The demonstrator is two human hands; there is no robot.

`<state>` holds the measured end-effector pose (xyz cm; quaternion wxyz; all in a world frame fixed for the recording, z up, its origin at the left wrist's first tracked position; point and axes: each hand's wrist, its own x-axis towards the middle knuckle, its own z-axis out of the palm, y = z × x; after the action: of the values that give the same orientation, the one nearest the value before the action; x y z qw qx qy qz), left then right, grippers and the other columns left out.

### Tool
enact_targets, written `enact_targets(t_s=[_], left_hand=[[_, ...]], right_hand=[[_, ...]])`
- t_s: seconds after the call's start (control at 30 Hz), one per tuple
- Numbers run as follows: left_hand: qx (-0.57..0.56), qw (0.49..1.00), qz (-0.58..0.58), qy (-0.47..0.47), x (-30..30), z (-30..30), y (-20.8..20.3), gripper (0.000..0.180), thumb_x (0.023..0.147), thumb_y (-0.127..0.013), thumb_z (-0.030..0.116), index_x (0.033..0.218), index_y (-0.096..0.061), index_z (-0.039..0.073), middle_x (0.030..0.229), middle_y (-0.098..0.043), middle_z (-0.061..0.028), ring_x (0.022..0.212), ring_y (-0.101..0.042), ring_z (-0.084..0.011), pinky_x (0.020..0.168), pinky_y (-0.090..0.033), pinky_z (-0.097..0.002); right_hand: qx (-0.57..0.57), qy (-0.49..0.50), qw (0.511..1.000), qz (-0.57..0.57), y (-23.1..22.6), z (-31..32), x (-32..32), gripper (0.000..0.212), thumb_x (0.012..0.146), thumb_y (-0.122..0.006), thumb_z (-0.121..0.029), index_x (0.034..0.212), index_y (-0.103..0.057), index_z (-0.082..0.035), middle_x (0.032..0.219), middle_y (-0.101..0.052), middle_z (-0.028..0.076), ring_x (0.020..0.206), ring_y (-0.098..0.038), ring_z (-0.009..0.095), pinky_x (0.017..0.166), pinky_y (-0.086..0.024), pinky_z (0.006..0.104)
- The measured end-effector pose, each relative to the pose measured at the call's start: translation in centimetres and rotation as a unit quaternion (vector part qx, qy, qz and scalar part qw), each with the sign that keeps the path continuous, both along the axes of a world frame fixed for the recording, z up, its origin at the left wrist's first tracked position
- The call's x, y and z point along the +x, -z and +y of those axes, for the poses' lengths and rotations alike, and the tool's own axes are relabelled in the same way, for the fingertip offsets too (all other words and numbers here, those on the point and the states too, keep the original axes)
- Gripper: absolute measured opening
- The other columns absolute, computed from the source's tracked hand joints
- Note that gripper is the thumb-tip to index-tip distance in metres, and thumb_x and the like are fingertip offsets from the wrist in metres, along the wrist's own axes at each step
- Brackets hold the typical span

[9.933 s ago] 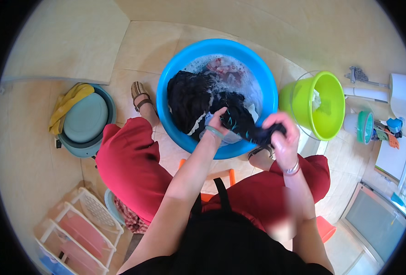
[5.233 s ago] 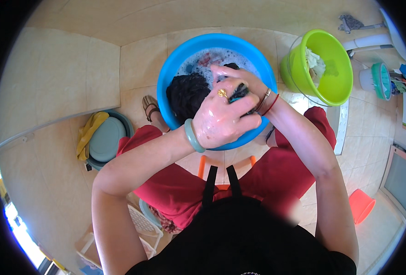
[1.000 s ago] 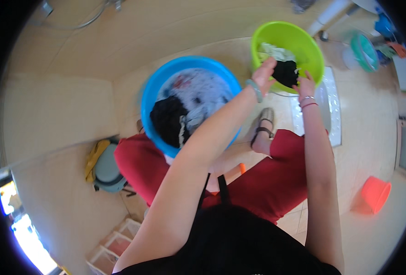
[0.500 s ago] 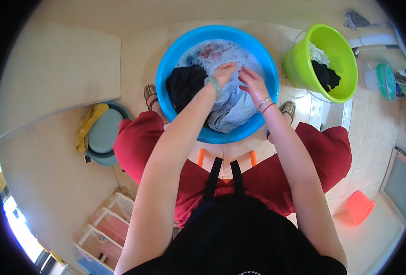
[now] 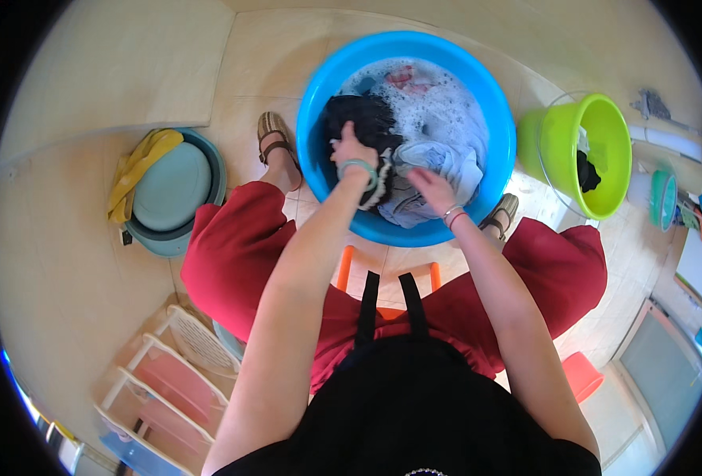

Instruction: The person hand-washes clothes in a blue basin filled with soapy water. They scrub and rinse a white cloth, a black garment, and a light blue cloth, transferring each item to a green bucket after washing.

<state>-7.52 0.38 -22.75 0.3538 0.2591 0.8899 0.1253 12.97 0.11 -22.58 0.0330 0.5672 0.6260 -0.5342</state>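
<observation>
A round blue basin full of soapy water and clothes stands on the floor between my feet. My left hand, with a green bangle on the wrist, presses down on a black garment at the basin's left side. My right hand grips a pale blue-grey garment near the front rim. A reddish cloth shows under the foam at the far side.
A lime-green bucket with a dark garment inside stands to the right. A teal basin with a yellow cloth lies to the left. White plastic racks sit lower left. An orange stool is lower right.
A dark garment went from the blue basin into the green bucket. Both hands then came back to the blue basin, and over the last half second my left hand moved onto the black garment.
</observation>
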Motion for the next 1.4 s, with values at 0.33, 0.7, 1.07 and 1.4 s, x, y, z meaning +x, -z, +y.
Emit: enact_targets(t_s=[0.33, 0.7, 1.07, 1.4], left_hand=[[0.327, 0.937, -0.050, 0.114, 11.2, -0.7, -11.6, 0.061, 0.066, -0.065, -0.003, 0.122, -0.056, 0.017, 0.105, -0.057, -0.0171, 0.096, -0.056, -0.0390, 0.084, -0.047, -0.0436], [0.497, 0.837, -0.075, 0.216, 15.1, -2.2, -19.6, 0.047, 0.063, -0.064, -0.003, 0.104, -0.063, 0.019, 0.099, -0.056, -0.0061, 0.085, -0.053, -0.0322, 0.065, -0.051, -0.0387], [0.398, 0.906, -0.086, 0.114, 11.1, -2.9, -19.1, 0.040, 0.072, -0.064, 0.013, 0.111, -0.062, 0.021, 0.098, -0.056, -0.0126, 0.088, -0.060, -0.0346, 0.075, -0.052, -0.0421], [-0.118, 0.967, 0.008, 0.227, 2.0, -4.1, -10.0, 0.035, 0.084, -0.059, 0.042, 0.103, -0.063, 0.013, 0.109, -0.062, -0.0194, 0.104, -0.059, -0.0354, 0.080, -0.051, -0.0451]], right_hand=[[-0.238, 0.344, 0.825, 0.380, -6.6, 5.4, 0.6, 0.049, 0.090, -0.057, -0.047, 0.123, -0.055, -0.010, 0.117, -0.060, 0.005, 0.106, -0.055, 0.017, 0.093, -0.043, 0.0319], [-0.165, 0.348, 0.747, 0.542, -12.4, 3.4, 7.8, 0.045, 0.091, -0.041, -0.041, 0.117, -0.054, -0.007, 0.102, -0.061, 0.015, 0.093, -0.059, 0.032, 0.084, -0.048, 0.0442], [-0.001, 0.269, 0.862, 0.430, -10.2, 5.9, 2.1, 0.045, 0.079, -0.048, 0.007, 0.122, -0.054, 0.000, 0.116, -0.060, 0.011, 0.107, -0.057, 0.019, 0.094, -0.046, 0.0306], [0.118, 0.014, 0.975, 0.187, -2.4, -1.8, -5.7, 0.040, 0.077, -0.067, -0.012, 0.117, -0.062, -0.015, 0.116, -0.061, 0.013, 0.101, -0.058, 0.033, 0.093, -0.046, 0.0378]])
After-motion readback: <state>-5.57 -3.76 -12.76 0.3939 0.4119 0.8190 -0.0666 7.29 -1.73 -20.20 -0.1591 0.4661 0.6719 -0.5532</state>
